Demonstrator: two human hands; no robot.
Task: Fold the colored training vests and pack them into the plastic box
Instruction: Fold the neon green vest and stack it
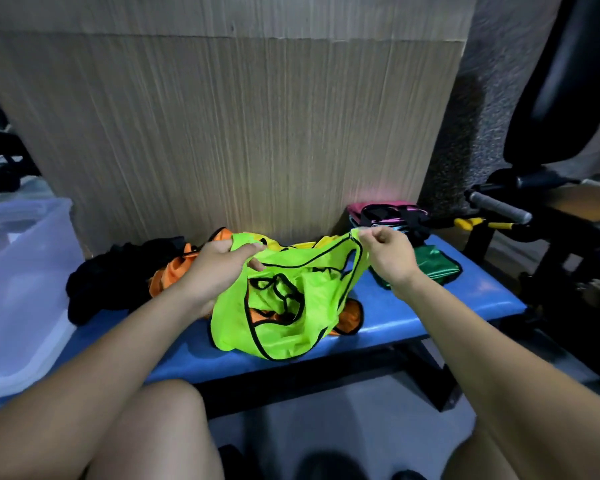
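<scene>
- Vest in lime green [284, 306], black-trimmed, hangs between my two hands above the blue tabletop [430, 306].
- Behind it I see a tall wood-grain panel [222, 133] closing off the far side.
- At my left sits the clear plastic box [21, 289], partly on the tabletop edge.
- Gym equipment [551, 202] crowds the right.
- Black garments [97, 282] and orange vests [174, 271] lie heaped under my left forearm.
- A folded green vest [433, 268] and a pink-and-black stack [388, 214] lie beyond my right wrist.
- My left hand [219, 268] grips one shoulder strap; my right hand [385, 254] pinches the other.
</scene>
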